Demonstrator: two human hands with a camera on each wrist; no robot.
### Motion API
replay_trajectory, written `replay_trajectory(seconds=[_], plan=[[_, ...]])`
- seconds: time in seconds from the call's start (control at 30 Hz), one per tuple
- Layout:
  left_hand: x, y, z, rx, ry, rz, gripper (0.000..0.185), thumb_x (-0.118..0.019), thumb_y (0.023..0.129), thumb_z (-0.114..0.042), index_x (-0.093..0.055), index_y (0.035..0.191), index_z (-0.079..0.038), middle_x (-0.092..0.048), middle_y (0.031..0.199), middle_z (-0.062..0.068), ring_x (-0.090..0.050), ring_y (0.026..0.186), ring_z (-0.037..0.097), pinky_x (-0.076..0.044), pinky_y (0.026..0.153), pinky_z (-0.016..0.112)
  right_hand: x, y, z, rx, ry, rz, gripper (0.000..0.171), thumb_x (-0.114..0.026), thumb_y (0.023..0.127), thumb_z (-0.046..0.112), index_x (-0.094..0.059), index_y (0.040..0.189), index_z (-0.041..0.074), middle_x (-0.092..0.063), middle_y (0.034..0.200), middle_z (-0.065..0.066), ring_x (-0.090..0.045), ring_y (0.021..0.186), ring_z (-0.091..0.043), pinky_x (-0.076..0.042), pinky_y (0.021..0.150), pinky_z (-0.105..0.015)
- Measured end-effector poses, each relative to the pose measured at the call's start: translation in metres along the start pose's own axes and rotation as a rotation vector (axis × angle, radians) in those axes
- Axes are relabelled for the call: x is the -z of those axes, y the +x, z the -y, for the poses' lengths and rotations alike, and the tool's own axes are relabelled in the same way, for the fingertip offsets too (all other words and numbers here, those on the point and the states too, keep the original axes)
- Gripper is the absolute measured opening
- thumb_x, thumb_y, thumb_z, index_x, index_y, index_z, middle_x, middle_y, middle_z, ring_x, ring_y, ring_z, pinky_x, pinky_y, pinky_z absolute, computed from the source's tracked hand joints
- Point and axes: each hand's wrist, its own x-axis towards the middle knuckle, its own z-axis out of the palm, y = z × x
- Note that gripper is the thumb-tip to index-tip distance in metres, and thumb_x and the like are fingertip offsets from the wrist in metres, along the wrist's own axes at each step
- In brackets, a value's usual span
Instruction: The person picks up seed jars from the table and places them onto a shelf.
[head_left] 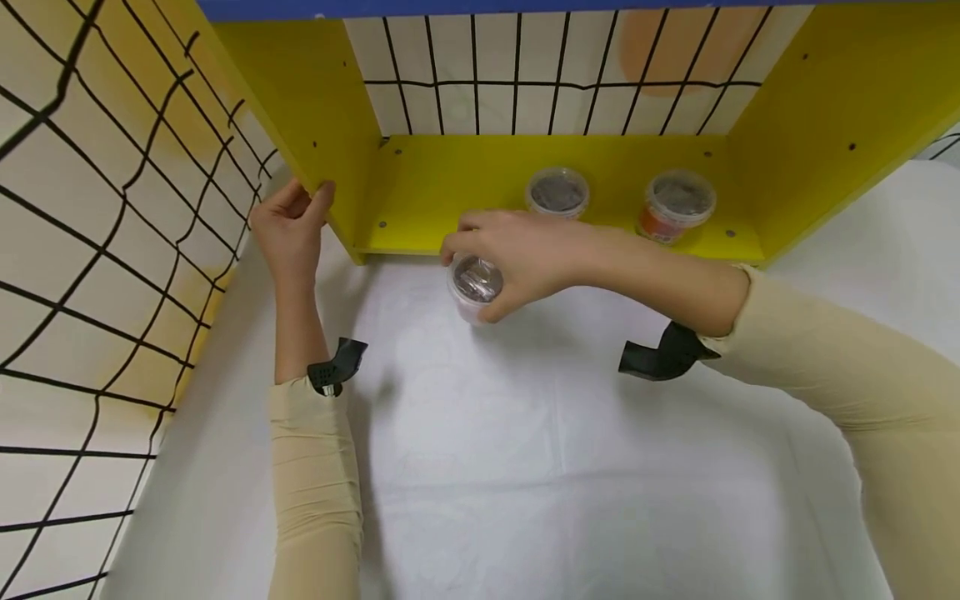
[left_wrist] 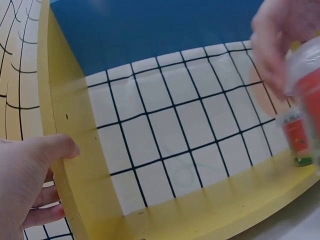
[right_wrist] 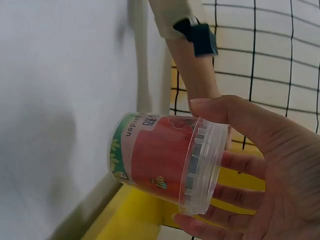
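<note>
With my right hand (head_left: 534, 254) I hold a clear plastic jar (right_wrist: 162, 155) by its lid, thumb on one side and fingers on the other. Its label is red with a green band and a small bee. In the head view that jar is just in front of the lower board of a yellow shelf (head_left: 450, 183), over the white cloth. My left hand (head_left: 291, 237) grips the front edge of the shelf's left side panel (left_wrist: 70, 185), the thumb on the inner face and the fingers outside. Two similar jars, a middle one (head_left: 558, 192) and a right one (head_left: 677, 204), stand on the shelf board.
A blue board (head_left: 510, 10) spans the shelf's top. Black wire grid (head_left: 112, 250) rises on the left, and more grid lines the shelf's back. White cloth (head_left: 480, 467) covers the surface in front. Both wrists carry black camera mounts.
</note>
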Motion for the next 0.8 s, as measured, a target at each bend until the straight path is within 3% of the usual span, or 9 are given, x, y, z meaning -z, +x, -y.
replay_trajectory(seconds=[0.53,0.8], plan=[[0.003,0.001,-0.001,-0.024,0.007,0.012,0.032,-0.075,0.075,-0.01,-0.07,0.106,-0.008,-0.07,0.099,0.009,-0.068,0.084,0.014,-0.054,0.064,0.019,0.025,0.043,-0.019,0.002,0.083,0.017,0.06,-0.073,0.075,0.034,-0.048,0.126,0.013,-0.043,0.124,-0.009,-0.046,0.105,-0.022,-0.047,0.086,-0.035],[0.0,0.001,0.001,-0.028,0.053,0.015,0.03,-0.074,0.076,-0.011,-0.071,0.106,-0.01,-0.07,0.1,0.009,-0.068,0.085,0.013,-0.054,0.065,0.019,0.032,0.07,-0.031,-0.034,0.037,0.024,0.063,-0.071,0.078,0.032,-0.045,0.132,0.012,-0.041,0.129,-0.01,-0.042,0.112,-0.025,-0.043,0.094,-0.038]])
